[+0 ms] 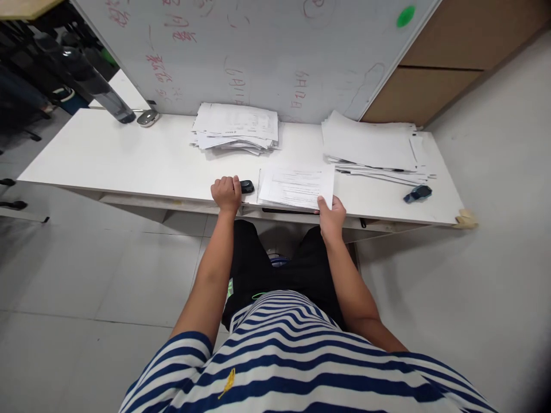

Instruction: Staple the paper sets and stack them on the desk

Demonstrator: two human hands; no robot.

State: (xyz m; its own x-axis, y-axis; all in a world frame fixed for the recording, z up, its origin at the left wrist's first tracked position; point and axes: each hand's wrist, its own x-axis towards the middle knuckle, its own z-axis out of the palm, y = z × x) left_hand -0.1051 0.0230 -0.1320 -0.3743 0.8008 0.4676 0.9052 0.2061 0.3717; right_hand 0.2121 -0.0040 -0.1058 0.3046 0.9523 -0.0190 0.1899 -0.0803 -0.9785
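Note:
My left hand point(227, 194) is closed around a black stapler point(247, 186) at the front edge of the white desk point(142, 160). Only the stapler's rounded end shows past the fingers. To its right lies a thin set of printed sheets point(297, 186), its near edge at the desk's edge. My right hand point(332, 218) pinches the near right corner of these sheets, thumb on top and fingers underneath. Behind them sits a thick, uneven stack of papers point(236, 126). A second paper stack point(370, 143) lies farther right.
A whiteboard point(267, 57) with red writing and a green magnet point(405, 16) stands behind the desk. At the left are a clear bottle point(101, 86) and a silver computer mouse point(147, 117). A small dark device point(417, 194) lies at the right, near the wall point(499, 172).

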